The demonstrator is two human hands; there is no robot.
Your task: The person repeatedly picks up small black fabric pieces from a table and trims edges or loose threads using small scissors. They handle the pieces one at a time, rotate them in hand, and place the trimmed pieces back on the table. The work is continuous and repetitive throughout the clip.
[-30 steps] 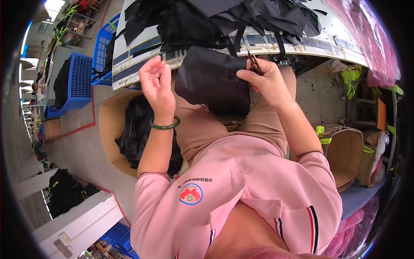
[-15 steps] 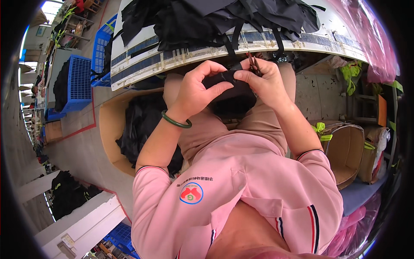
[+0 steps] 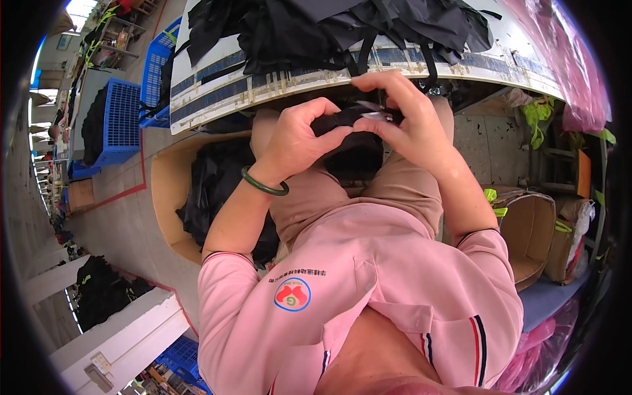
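Note:
Over my lap, just in front of the table edge, I hold a piece of black fabric (image 3: pixel 333 123). My left hand (image 3: pixel 296 139) pinches it between thumb and curled fingers; a green bangle (image 3: pixel 264 183) circles that wrist. In my right hand (image 3: pixel 416 124) is a small pair of metal thread scissors (image 3: pixel 376 114), its blades pointing left against the fabric. The right index finger is raised and bent above them. How far the blades are apart is hard to make out. Part of the fabric hangs dark between my knees.
Black fabric pieces and straps (image 3: pixel 342 33) are heaped on the white table (image 3: pixel 217 85). At my left stands a cardboard box (image 3: pixel 172 197) of black material, with blue crates (image 3: pixel 122 125) beyond. An open carton (image 3: pixel 526 237) is at right, below pink plastic sheeting (image 3: pixel 573 72).
The scissors have swung from pointing up inside my right hand to pointing left at the fabric. My right index finger has lifted, and the two thumbs have come closer together.

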